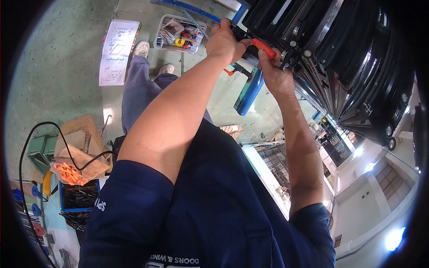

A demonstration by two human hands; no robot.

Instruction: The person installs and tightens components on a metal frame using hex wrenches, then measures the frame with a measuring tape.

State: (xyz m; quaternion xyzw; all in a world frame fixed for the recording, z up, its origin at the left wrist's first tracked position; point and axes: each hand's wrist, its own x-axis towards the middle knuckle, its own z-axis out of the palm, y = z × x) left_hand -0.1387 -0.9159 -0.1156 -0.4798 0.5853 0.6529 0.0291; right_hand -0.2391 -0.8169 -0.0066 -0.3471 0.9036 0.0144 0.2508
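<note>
My right hand is closed on a red-handled tool at the edge of a stack of black metal frames. The tool's working end cannot be made out. My left hand is closed around a dark part at the end of the frames, its thumb close to the red handle. Its fingertips are partly hidden behind that part. Small round metal fittings sit on the frame ends beside my right hand.
Below the frames is a stand with a blue tube. On the floor, a clear plastic bin holds tools, and a printed instruction sheet lies near my shoes. Cardboard boxes and a black cable are at the left.
</note>
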